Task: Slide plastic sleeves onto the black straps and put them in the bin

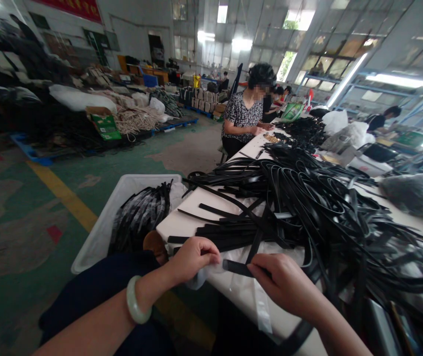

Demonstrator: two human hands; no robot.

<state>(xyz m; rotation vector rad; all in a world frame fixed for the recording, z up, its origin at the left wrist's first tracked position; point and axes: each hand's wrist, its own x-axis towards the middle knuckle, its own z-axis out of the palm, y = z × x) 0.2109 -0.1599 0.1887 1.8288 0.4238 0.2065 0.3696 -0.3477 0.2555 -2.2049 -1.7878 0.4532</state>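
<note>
The person's left hand [197,255] pinches thin translucent plastic film [216,267], while the right hand [282,281] grips a flat black strap [238,268], its end near the film

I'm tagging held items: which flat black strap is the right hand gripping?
The flat black strap with its end toward the left hand; the others lie unheld.

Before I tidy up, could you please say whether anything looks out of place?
The black straps sprawl in tangled loops across the table, beside straighter ones; a red patch also stands out on the green floor.
</note>
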